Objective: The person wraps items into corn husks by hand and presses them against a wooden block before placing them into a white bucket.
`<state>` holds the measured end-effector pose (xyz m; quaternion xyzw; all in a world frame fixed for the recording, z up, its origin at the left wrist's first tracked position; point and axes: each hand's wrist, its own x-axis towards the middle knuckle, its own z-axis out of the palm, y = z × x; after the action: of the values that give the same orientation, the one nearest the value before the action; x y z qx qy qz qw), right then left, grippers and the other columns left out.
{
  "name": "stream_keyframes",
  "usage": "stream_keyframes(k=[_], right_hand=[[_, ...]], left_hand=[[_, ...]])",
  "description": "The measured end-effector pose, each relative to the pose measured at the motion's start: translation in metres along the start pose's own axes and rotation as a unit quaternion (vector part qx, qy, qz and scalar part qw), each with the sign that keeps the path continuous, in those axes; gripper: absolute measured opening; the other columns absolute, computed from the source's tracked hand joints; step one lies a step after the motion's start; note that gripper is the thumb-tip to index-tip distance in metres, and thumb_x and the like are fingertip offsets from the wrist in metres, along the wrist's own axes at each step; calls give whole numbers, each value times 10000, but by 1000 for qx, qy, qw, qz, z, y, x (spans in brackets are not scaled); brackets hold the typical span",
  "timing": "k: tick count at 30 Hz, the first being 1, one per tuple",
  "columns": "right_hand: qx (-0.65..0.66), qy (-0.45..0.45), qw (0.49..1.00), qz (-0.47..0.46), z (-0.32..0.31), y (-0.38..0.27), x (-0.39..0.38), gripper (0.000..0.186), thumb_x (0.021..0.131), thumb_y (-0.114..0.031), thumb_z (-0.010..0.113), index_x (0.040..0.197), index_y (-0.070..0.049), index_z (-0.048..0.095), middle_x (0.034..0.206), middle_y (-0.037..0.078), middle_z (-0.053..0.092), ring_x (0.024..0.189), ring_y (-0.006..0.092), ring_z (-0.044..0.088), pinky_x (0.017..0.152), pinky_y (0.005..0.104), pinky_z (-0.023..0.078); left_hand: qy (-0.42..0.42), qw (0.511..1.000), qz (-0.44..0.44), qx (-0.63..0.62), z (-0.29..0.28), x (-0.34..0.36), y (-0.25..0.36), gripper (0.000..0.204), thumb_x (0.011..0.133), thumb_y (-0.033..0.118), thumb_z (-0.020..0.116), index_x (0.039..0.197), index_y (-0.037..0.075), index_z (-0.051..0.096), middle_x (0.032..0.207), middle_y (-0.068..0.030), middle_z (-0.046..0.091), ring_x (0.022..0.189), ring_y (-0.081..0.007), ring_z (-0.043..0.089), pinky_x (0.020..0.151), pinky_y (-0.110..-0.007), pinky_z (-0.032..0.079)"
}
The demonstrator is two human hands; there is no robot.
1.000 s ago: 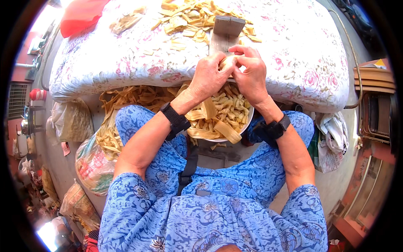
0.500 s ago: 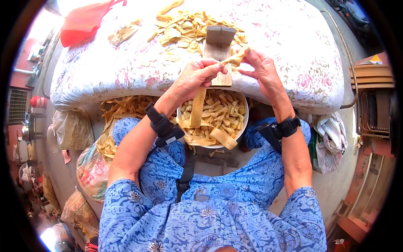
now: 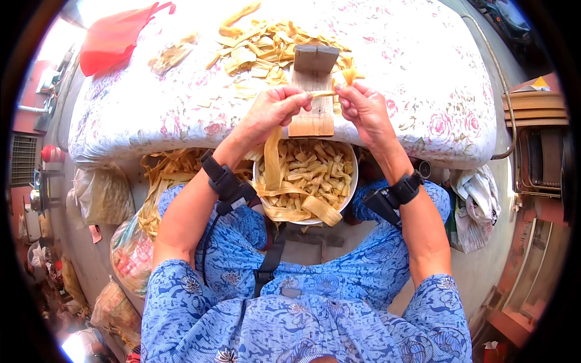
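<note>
My left hand (image 3: 273,110) pinches one end of a yellow-tan strip (image 3: 322,94), which looks like dried plant fibre. My right hand (image 3: 367,114) grips its other end, and the strip runs narrow and taut between them. Beyond the right fingers a loose, wider end sticks up. From below my left hand a long flat band hangs down to a white basin (image 3: 356,175); whether it joins the held strip is hidden. Folded yellow pieces (image 3: 321,172) fill the basin. Close under both hands lies a wooden board (image 3: 311,123) with a darker upright block (image 3: 316,59).
A floral-covered table (image 3: 436,91) stretches across in front, with a heap of cut strips (image 3: 266,48) and a red bag (image 3: 118,39) on it. More long strips (image 3: 175,166) lie below its edge. Plastic bags stand at left and a white bag (image 3: 478,202) at right.
My right hand has closed its spread fingers on the strip and moved slightly down. The strip between my hands is now narrower and pulled straight. The view has shifted slightly.
</note>
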<state>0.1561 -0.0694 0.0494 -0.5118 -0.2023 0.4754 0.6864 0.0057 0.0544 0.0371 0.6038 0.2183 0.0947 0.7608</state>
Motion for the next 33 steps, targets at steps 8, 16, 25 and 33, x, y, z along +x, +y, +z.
stream_keyframes(k=[8, 16, 25, 33], right_hand=[[-116, 77, 988, -65, -9, 21, 48, 119, 796, -141, 638, 745, -48, 584, 586, -19, 532, 460, 15, 422, 421, 139, 314], [-269, 27, 960, -67, -26, 25, 32, 150, 774, -165, 638, 807, -18, 631, 555, 15, 570, 484, 64, 519, 457, 195, 416], [-408, -64, 896, -160, -4, -3, -37, 182, 760, -144, 656, 887, -15, 631, 692, 68, 627, 620, 118, 595, 564, 242, 483], [-321, -92, 927, -172, -18, -1, -24, 145, 802, -117, 626, 887, 1, 624, 725, 16, 623, 676, 91, 575, 614, 227, 481]], left_hand=[[108, 936, 177, 286, -15, 49, -8, 169, 842, 189, 556, 822, 30, 610, 599, 48, 482, 539, -28, 409, 483, -183, 336], [137, 950, 144, 242, -18, 35, -18, 130, 821, 125, 568, 799, 1, 600, 603, -15, 538, 551, -84, 469, 525, -239, 406], [5, 935, 175, 308, 18, -7, -15, 135, 826, 143, 565, 853, 11, 573, 650, -76, 541, 592, -146, 501, 560, -276, 423], [0, 976, 93, 199, 12, -17, -19, 106, 829, 118, 549, 847, 14, 554, 643, -100, 543, 549, -186, 522, 515, -312, 425]])
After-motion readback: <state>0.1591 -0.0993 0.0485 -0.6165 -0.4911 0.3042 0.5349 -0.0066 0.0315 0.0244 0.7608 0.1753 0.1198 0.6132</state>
